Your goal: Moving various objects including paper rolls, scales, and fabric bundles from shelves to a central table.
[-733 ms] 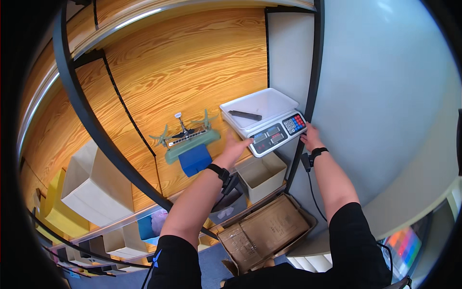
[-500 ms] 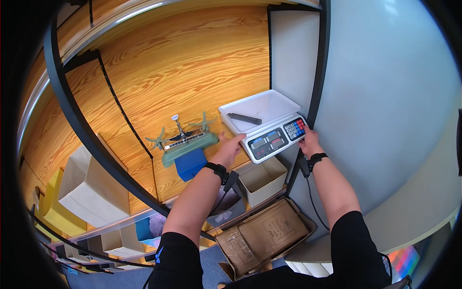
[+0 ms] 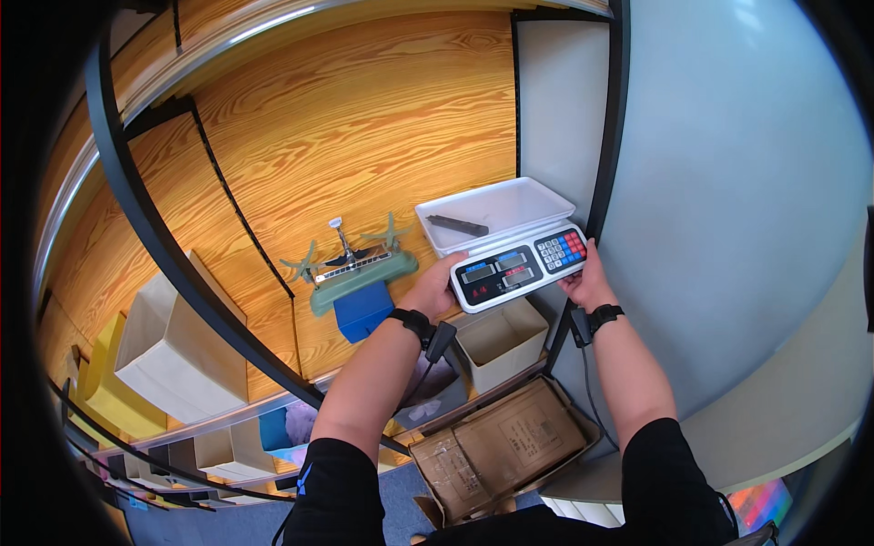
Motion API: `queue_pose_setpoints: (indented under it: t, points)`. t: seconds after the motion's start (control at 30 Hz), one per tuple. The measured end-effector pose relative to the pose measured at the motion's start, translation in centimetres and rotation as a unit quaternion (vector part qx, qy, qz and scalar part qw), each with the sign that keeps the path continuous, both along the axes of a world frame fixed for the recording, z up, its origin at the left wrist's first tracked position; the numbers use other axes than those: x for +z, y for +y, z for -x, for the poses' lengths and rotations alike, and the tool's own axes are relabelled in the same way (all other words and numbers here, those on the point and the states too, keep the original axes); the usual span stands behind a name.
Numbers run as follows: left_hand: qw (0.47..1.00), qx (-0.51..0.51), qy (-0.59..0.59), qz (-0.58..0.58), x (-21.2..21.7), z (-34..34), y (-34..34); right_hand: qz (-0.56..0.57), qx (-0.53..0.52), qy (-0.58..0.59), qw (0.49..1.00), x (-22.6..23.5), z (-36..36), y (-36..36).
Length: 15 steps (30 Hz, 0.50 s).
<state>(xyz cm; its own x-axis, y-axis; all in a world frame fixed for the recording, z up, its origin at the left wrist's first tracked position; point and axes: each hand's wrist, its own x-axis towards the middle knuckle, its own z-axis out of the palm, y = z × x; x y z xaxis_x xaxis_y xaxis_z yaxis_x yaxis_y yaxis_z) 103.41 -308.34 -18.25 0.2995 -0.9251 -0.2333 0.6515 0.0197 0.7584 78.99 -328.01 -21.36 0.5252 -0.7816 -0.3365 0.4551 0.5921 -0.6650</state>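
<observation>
Between my hands is a white electronic price scale [image 3: 537, 280] with a keypad of blue, red and white keys and a dark display panel. Its front edge is tilted toward me. A dark, flat, elongated object [image 3: 458, 225] lies in the scale's white tray [image 3: 537, 202]. My left hand [image 3: 437, 289] is closed on the scale's left end. At the right end, my right hand [image 3: 586, 277] grips the front corner, its fingers partly hidden beneath. Left of the scale stands a green balance scale [image 3: 369, 280], with a blue box [image 3: 364, 312] in front of it.
Below the shelf are a beige fabric bin [image 3: 501, 346] and a brown cardboard box [image 3: 505, 446]. Black shelf uprights [image 3: 608, 136] stand at the right, beside a grey panel [image 3: 737, 200]. A white bin [image 3: 187, 341] and a yellow bin [image 3: 109, 382] are at the left.
The scale's front has tipped up toward me and shifted slightly right. My left hand has closed further round its left end, and my right hand's fingers have moved under its front corner.
</observation>
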Motion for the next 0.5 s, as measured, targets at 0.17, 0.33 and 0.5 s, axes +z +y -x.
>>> queue_pose_setpoints:
  t: [0.17, 0.33, 0.5]
  points:
    - [0.999, -0.025, 0.035, 0.008, 0.7, 1.2, 0.2, -0.043, -0.063, -0.155, 0.985, 0.0, -0.8, 0.2]
    - [0.998, -0.03, 0.052, -0.015, 1.6, 1.8, 1.4, -0.018, -0.117, -0.199, 0.973, 0.5, -0.8, 1.8]
    - [0.999, -0.042, 0.02, -0.019, 1.5, 3.0, 4.0, -0.001, -0.17, -0.195, 0.966, -0.9, 0.9, 5.6]
